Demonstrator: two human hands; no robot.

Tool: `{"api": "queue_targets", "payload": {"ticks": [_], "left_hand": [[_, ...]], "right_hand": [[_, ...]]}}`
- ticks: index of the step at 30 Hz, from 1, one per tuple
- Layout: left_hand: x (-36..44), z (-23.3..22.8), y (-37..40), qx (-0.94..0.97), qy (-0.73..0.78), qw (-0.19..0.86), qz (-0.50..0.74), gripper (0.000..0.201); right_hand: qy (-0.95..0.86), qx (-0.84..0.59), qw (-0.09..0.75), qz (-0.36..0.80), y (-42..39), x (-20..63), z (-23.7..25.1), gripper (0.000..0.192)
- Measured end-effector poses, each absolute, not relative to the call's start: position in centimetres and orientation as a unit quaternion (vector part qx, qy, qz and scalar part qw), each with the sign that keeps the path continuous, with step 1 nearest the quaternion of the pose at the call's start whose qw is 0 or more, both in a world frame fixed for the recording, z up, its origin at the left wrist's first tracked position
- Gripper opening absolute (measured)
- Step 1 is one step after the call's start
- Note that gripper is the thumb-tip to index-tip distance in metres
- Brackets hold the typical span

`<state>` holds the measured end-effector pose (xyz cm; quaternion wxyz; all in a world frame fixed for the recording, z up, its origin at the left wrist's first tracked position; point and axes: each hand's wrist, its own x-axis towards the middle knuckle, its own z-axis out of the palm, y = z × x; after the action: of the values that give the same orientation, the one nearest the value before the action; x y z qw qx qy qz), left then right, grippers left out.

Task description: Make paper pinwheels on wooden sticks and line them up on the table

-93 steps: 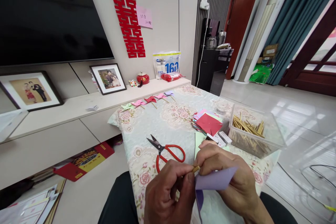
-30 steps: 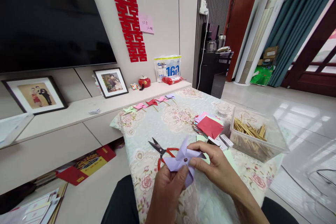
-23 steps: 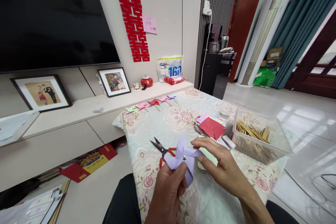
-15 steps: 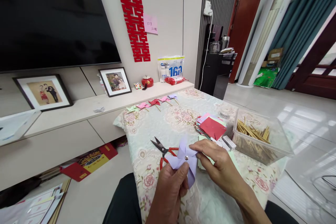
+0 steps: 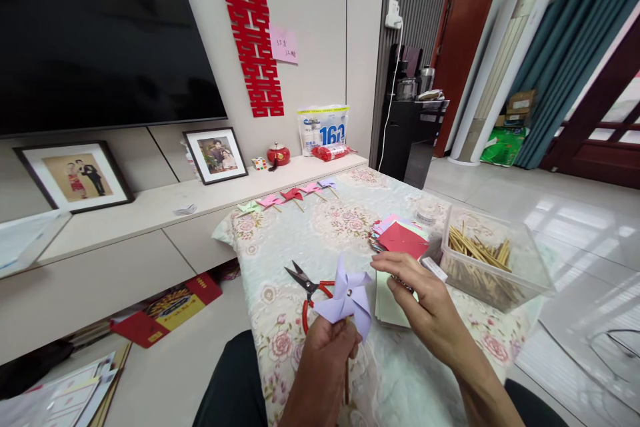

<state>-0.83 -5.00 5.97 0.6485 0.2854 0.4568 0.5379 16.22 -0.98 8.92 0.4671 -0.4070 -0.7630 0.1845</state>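
My left hand [image 5: 327, 350] grips the wooden stick of a lilac paper pinwheel [image 5: 346, 297] and holds it upright over the flowered tablecloth [image 5: 320, 240]. Just right of the pinwheel, my right hand [image 5: 425, 307] hovers with fingers spread, a fingertip close to one blade and nothing in its grasp. Red-handled scissors [image 5: 309, 287] lie behind the pinwheel. A pale green sheet [image 5: 387, 303] lies under my right hand.
A stack of coloured paper squares [image 5: 400, 235] and a clear box of wooden sticks [image 5: 487, 260] sit to the right. Several finished pinwheels [image 5: 287, 197] line the table's far edge. Beyond stand a low TV shelf [image 5: 150, 203] with framed photos and a black cabinet [image 5: 410, 130].
My right hand has let go of the pinwheel's blade and drawn slightly right, fingers spread. My left hand has turned the pinwheel upright; its stick now shows below my fist.
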Motion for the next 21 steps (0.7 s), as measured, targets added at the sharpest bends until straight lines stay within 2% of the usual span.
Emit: {"api": "queue_targets", "payload": {"ticks": [6, 10, 13, 19, 21], "left_hand": [[-0.7, 5.5, -5.2, 0.387, 0.493, 0.578, 0.522, 0.017], [-0.8, 5.6, -5.5, 0.474, 0.507, 0.481, 0.535, 0.017], [-0.8, 5.5, -5.6, 0.523, 0.505, 0.441, 0.526, 0.027], [-0.7, 5.2, -5.7, 0.530, 0.502, 0.446, 0.518, 0.031], [-0.6, 5.1, -5.7, 0.528, 0.500, 0.446, 0.521, 0.027]], "right_hand": [[-0.727, -0.436, 0.470, 0.244, -1.7, 14.7, 9.5, 0.012], [-0.705, -0.460, 0.473, 0.259, -1.9, 13.7, 9.6, 0.015], [-0.692, -0.468, 0.480, 0.267, -2.0, 13.5, 9.6, 0.018], [-0.692, -0.468, 0.480, 0.268, -1.9, 13.4, 9.5, 0.017], [-0.692, -0.468, 0.481, 0.266, -1.9, 13.4, 9.4, 0.015]]}}
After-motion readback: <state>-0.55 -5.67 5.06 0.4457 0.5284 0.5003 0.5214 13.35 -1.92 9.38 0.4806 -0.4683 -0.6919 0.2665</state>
